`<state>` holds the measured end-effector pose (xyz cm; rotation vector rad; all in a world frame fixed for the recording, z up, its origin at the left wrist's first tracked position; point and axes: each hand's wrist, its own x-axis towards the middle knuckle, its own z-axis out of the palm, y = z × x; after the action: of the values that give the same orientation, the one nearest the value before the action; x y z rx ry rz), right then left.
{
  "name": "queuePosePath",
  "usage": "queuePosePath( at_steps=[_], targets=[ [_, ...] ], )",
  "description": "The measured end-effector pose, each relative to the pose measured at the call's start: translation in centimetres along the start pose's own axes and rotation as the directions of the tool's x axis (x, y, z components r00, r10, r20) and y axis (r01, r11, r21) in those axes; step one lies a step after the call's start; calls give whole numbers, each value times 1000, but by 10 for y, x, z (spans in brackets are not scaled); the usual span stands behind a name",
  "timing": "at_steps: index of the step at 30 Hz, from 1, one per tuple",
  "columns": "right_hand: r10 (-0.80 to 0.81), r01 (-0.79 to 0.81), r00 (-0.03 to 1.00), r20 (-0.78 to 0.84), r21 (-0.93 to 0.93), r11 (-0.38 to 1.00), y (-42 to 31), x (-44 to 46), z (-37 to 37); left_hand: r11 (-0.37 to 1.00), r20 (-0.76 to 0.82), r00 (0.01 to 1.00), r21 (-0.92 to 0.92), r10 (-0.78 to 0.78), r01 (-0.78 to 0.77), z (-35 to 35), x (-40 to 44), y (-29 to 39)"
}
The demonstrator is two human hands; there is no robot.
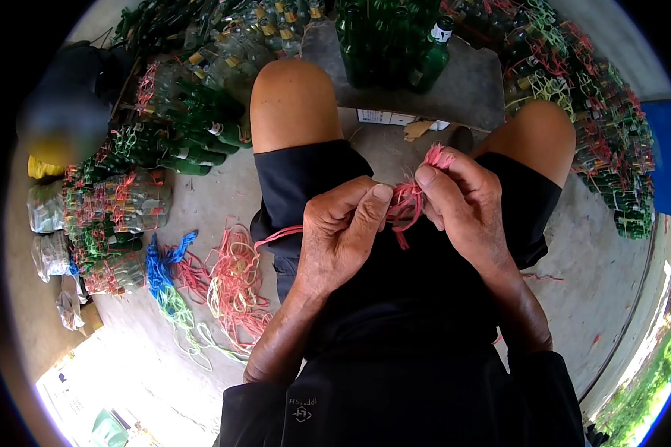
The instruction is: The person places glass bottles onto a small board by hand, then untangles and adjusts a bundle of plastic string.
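Above my lap, a knotted bunch of pink twine [408, 200] stretches between my two hands. My left hand [348, 223] pinches it with thumb and forefinger, and a strand runs out from its far side toward the floor. My right hand [462, 197] is closed on the other end, where a frayed pink tuft sticks up above the fingers. Some loops hang down between the hands. The fingertips under the knot are partly hidden. On the floor left of my leg lies a loose heap of pink and pale twine [238, 287].
Blue twine [160, 264] and green twine [177, 309] lie beside the heap. Ahead, green bottles [395, 45] stand on a low grey board [462, 89]. Tied bottle bundles [127, 201] are stacked at left, with more bundles [611, 149] along the right wall.
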<state>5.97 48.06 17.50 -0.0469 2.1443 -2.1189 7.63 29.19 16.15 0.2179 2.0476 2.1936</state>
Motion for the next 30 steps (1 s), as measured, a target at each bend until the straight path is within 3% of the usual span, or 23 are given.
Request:
queuePosePath(
  at_steps=[7, 10, 16, 19, 23, 30],
  targets=[
    [-18, 18, 1000, 9, 0, 1000, 3, -3, -2, 977, 5, 990, 157, 143, -142, 2, 0, 0],
    [-18, 18, 1000, 16, -1, 1000, 2, -4, -4, 976, -4, 986, 143, 166, -163, 3, 1, -4],
    [14, -13, 999, -31, 42, 999, -5, -4, -3, 987, 38, 999, 157, 18, -24, 0, -5, 4],
    [5, -5, 1000, -26, 14, 1000, 0, -2, -6, 987, -53, 992, 124, 114, -106, 2, -1, 3],
    [-77, 77, 997, -22, -13, 997, 5, -1, -8, 962, -30, 996, 265, 78, -67, -1, -1, 10],
    [-77, 75, 994, -81, -21, 997, 2, -6, -6, 939, -32, 987, 314, 160, -142, -1, -1, 13]
  ],
)
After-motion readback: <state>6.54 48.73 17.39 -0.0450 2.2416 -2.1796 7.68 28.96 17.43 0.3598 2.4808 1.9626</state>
